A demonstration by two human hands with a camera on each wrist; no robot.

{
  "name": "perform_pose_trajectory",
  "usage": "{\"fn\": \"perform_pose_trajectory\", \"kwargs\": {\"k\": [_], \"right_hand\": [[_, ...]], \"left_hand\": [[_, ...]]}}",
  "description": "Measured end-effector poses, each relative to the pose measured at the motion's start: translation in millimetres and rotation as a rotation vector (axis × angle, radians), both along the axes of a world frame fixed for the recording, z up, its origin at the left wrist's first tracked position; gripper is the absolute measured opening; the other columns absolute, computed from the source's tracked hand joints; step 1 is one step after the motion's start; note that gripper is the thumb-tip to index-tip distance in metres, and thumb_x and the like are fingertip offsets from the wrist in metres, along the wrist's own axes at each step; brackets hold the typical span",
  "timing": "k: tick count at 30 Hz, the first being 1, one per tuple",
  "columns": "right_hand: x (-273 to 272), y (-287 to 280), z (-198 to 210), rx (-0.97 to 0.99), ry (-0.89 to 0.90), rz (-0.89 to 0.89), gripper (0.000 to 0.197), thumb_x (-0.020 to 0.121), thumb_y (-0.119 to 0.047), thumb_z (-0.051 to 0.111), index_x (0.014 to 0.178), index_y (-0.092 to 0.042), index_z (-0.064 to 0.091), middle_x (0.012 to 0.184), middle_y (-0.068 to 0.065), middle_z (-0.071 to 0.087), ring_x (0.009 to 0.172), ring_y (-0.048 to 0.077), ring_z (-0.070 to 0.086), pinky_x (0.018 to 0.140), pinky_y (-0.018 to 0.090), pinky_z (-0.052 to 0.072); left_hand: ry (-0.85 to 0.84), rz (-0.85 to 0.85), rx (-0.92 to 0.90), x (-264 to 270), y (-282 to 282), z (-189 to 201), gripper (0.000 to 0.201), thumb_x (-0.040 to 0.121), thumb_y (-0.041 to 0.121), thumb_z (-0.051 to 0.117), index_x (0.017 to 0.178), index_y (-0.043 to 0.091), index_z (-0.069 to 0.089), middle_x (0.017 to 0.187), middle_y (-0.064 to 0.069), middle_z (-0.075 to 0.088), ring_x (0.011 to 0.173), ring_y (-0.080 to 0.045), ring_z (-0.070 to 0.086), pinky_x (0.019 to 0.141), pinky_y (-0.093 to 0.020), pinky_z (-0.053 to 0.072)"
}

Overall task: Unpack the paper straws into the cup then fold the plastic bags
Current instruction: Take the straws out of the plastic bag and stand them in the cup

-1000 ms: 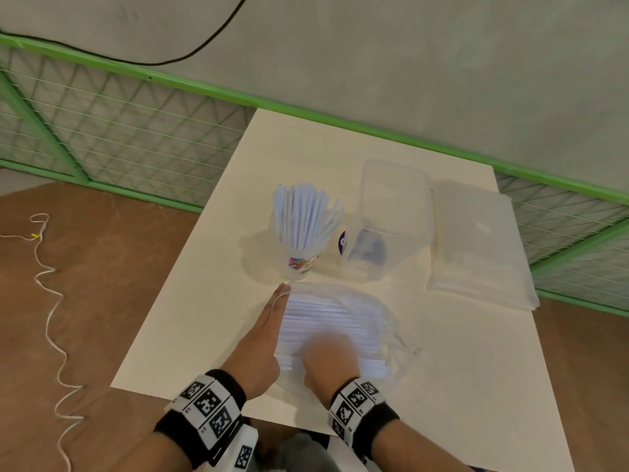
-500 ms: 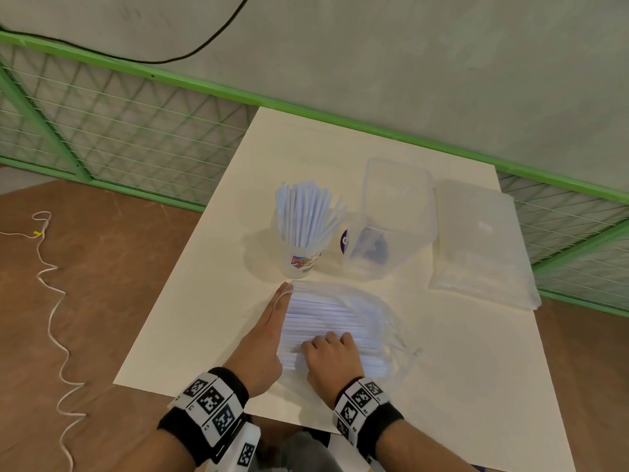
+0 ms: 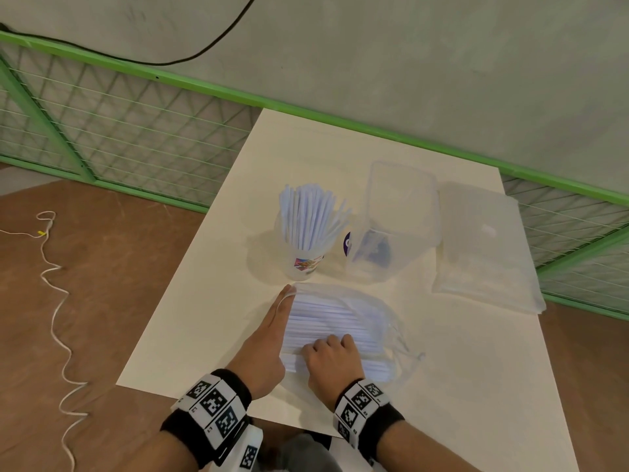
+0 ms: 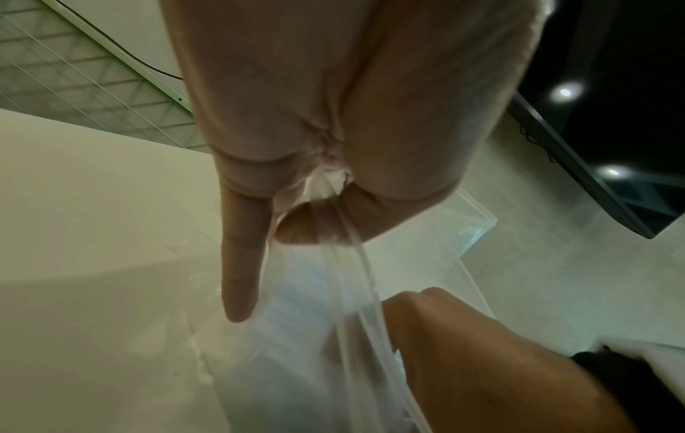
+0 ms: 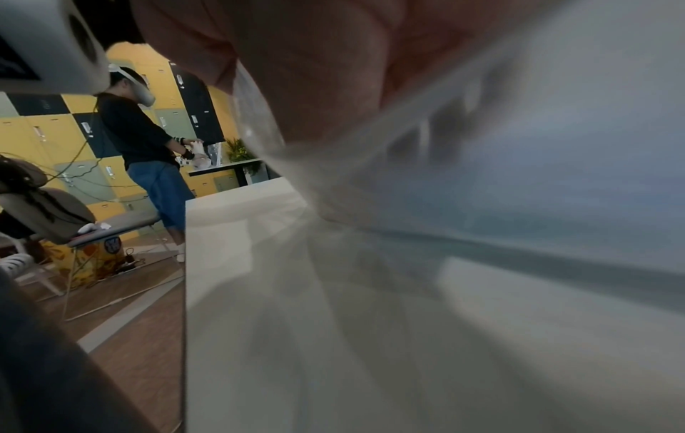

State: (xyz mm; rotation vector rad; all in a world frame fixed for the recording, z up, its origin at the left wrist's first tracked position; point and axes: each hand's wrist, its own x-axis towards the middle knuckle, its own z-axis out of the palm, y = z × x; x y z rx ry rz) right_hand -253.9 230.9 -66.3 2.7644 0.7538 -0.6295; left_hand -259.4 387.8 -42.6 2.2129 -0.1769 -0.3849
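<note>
A clear plastic bag of white paper straws lies at the table's front. My left hand lies straight along the straws' left ends; in the left wrist view its thumb pinches gathered bag film. My right hand sits on the bundle's near side with fingers curled, gripping the straws through the bag. Behind the bag stands the cup, which holds many upright straws.
A clear plastic container stands right of the cup. A flat stack of clear plastic lies at the table's right edge. A green mesh fence runs behind. Another person works at a far table.
My right hand, blurred with motion a second ago, now rests still with curled fingers on the straws. The left hand and the bag stay where they were.
</note>
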Motion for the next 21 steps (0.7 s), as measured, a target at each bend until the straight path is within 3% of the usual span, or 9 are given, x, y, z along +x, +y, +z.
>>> {"fn": "perform_pose_trajectory", "kwargs": {"k": [3, 5, 10, 15, 18, 21], "right_hand": [[5, -1, -3, 0.039, -0.035, 0.021, 0.025, 0.087, -0.008, 0.049, 0.109, -0.009, 0.06, 0.11, 0.011, 0.063, 0.107, 0.033, 0.053, 0.09, 0.045, 0.037], [7, -1, -3, 0.041, -0.027, 0.034, 0.025, 0.088, -0.01, 0.049, 0.111, -0.009, 0.058, 0.114, 0.012, 0.061, 0.11, 0.033, 0.05, 0.093, 0.045, 0.035], [2, -2, -4, 0.051, -0.015, 0.052, 0.021, 0.09, -0.008, 0.045, 0.107, -0.009, 0.057, 0.104, 0.012, 0.065, 0.1, 0.035, 0.056, 0.092, 0.046, 0.035], [4, -4, -8, 0.095, -0.034, 0.036, 0.019, 0.087, -0.015, 0.05, 0.102, -0.01, 0.06, 0.103, 0.012, 0.065, 0.101, 0.033, 0.055, 0.088, 0.045, 0.039], [2, -7, -5, 0.146, -0.024, 0.011, 0.019, 0.079, -0.026, 0.058, 0.094, -0.014, 0.061, 0.09, 0.007, 0.067, 0.086, 0.03, 0.061, 0.08, 0.044, 0.044], [-2, -11, -7, 0.18, -0.066, -0.002, 0.027, 0.063, -0.027, 0.076, 0.084, -0.019, 0.062, 0.07, -0.003, 0.065, 0.063, 0.022, 0.061, 0.063, 0.036, 0.048]], "left_hand": [[0.013, 0.003, -0.003, 1, 0, 0, 0.111, 0.069, -0.023, 0.042, 0.151, 0.031, -0.01, 0.159, 0.017, -0.012, 0.146, -0.001, -0.001, 0.096, 0.008, 0.002], [0.01, 0.0, -0.005, 2, -1, -1, 0.11, 0.069, -0.023, 0.041, 0.151, 0.03, -0.009, 0.16, 0.017, -0.012, 0.147, -0.002, 0.0, 0.098, 0.007, 0.001], [0.029, 0.003, -0.01, 1, -1, 0, 0.111, 0.07, -0.023, 0.041, 0.152, 0.03, -0.011, 0.159, 0.018, -0.014, 0.146, 0.0, -0.002, 0.102, 0.001, 0.001], [0.031, 0.004, -0.003, 3, -1, 1, 0.111, 0.07, -0.024, 0.04, 0.152, 0.031, -0.012, 0.158, 0.02, -0.015, 0.146, 0.002, -0.004, 0.103, 0.001, 0.0], [0.023, 0.0, 0.005, 5, 2, 0, 0.111, 0.069, -0.023, 0.04, 0.151, 0.032, -0.012, 0.158, 0.02, -0.015, 0.146, 0.002, -0.004, 0.102, 0.003, -0.001], [0.023, 0.004, 0.012, 6, 2, 0, 0.111, 0.07, -0.023, 0.041, 0.151, 0.032, -0.012, 0.158, 0.02, -0.015, 0.146, 0.002, -0.004, 0.1, 0.005, -0.001]]}}
